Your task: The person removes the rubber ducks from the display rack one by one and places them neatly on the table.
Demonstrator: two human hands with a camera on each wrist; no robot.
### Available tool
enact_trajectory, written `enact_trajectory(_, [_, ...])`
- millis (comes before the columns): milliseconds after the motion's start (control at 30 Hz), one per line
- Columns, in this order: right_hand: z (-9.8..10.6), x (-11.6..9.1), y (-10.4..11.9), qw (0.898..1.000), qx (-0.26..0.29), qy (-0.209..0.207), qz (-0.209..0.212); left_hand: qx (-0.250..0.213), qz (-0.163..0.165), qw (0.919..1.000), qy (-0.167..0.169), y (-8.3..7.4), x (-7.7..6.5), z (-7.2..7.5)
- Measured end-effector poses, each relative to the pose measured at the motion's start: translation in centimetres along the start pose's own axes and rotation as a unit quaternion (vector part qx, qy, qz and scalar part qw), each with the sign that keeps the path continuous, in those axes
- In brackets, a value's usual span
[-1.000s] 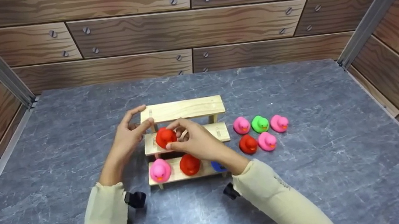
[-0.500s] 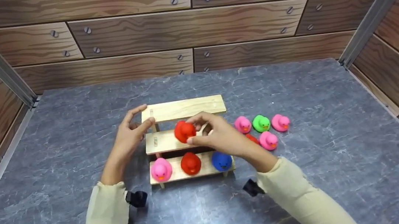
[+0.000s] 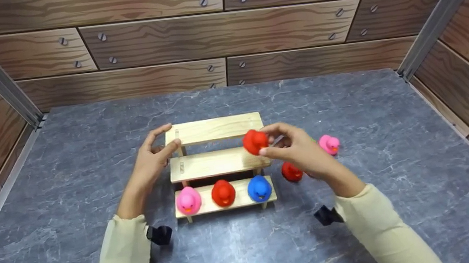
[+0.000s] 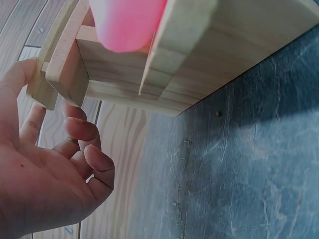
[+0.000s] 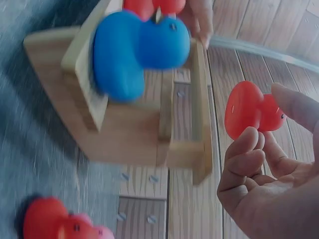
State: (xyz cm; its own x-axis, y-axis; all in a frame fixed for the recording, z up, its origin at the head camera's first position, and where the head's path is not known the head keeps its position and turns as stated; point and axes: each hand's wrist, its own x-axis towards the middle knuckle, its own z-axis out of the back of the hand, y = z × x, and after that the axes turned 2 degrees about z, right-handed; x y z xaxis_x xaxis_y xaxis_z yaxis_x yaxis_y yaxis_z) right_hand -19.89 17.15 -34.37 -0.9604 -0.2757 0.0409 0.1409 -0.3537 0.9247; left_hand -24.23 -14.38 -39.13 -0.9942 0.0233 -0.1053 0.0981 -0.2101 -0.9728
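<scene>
Near the right end of the wooden stand (image 3: 207, 164), the right hand (image 3: 306, 152) pinches a red duck (image 3: 254, 142), probably light, squeezable, best held round its body; the left hand (image 3: 145, 161) grips the left end

High, downward head view; close wrist views; wooden stand (image 3: 216, 164) in all.

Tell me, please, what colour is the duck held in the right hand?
The duck is red, shown best in the right wrist view.
</scene>
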Motion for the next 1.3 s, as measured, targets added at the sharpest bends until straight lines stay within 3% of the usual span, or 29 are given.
enact_trajectory(200, [2.2, -0.7, -0.4, 1.000, 0.021, -0.013, -0.014, 0.005, 0.003, 1.0000, 0.001, 0.0, 0.0, 0.1])
enact_trajectory(733, [6.6, -2.8, -2.0, 0.999, -0.019, -0.046, -0.021, 0.015, -0.006, 0.9998, 0.007, 0.0, -0.2, 0.1])
enact_trajectory(1300, [9.3, -4.8, -3.8, 0.997, -0.045, -0.062, -0.031, 0.016, -0.009, 0.9998, -0.001, 0.3, 0.0, 0.1])
